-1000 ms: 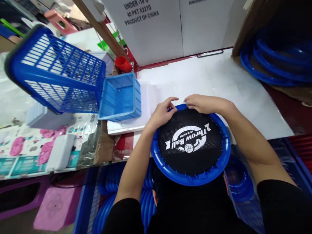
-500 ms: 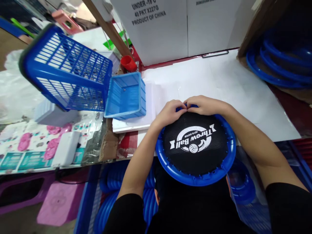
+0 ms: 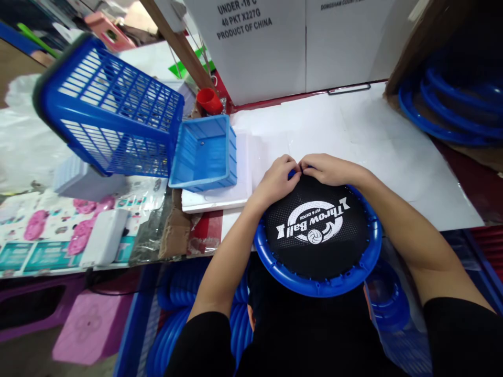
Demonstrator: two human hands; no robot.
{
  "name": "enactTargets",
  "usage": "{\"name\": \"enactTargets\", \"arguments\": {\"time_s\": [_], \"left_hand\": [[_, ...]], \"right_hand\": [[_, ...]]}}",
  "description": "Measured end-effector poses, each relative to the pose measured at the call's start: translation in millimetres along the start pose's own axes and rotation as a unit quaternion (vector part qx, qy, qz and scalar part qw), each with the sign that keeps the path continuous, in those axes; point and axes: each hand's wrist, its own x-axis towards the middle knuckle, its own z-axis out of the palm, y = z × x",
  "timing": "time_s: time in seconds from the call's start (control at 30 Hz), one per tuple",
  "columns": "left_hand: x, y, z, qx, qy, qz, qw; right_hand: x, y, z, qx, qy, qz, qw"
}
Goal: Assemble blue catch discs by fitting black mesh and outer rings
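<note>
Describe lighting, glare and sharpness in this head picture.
Head view, centre: the white print reads clearly and pale glare streaks the blue rim; head view, right: deep shadow fills the carton, dimming the blue rings; head view, upper left: the pinkish item behind looks soft, and the blue basket appears stretched.

The hoop (image 3: 310, 287) is glossy plastic, its mesh (image 3: 318, 255) matt cloth

Forearms (image 3: 228, 251) angle inward, left fingers (image 3: 288, 161) and right fingers (image 3: 313, 159) curled close.
</note>
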Motion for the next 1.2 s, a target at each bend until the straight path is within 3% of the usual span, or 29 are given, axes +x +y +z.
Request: {"name": "enactTargets", "arguments": {"time_s": [0.13, 0.43, 0.57, 0.7, 0.8, 0.9, 1.2], "left_hand": [[2.1, -2.0, 0.0, -0.016, 0.012, -0.004, 1.0], [5.1, -6.1, 0.5, -0.03, -0.025, -0.022, 0.999], [-3.8, -6.7, -6.3, -0.02, -0.024, 0.042, 0.999], [-10.8, -10.5, -12.7, -0.006, -0.067, 0.085, 0.994], [-11.0, -13.3, -13.9, 0.011, -0.086, 0.071, 0.994], [-9.6, -13.2, -12.7, 0.036, -0.096, 0.064, 0.993], [-9.1, -7.9, -0.7, 0.122, -0.04, 0.012, 0.992]], "right_hand": [[2.7, -1.2, 1.2, -0.017, -0.004, 0.01, 1.0], [2.2, -2.9, 1.6, -0.049, 0.014, 0.027, 0.998], [-3.6, 7.2, -4.1, -0.022, 0.029, 0.021, 0.999], [-12.1, 14.2, -16.6, 0.038, 0.047, -0.036, 0.998], [-16.1, 13.3, -24.2, 0.064, 0.012, -0.072, 0.995], [-17.1, 9.8, -24.8, 0.043, -0.031, -0.057, 0.997], [-23.0, 3.3, -20.4, -0.069, 0.004, -0.036, 0.997]]}}
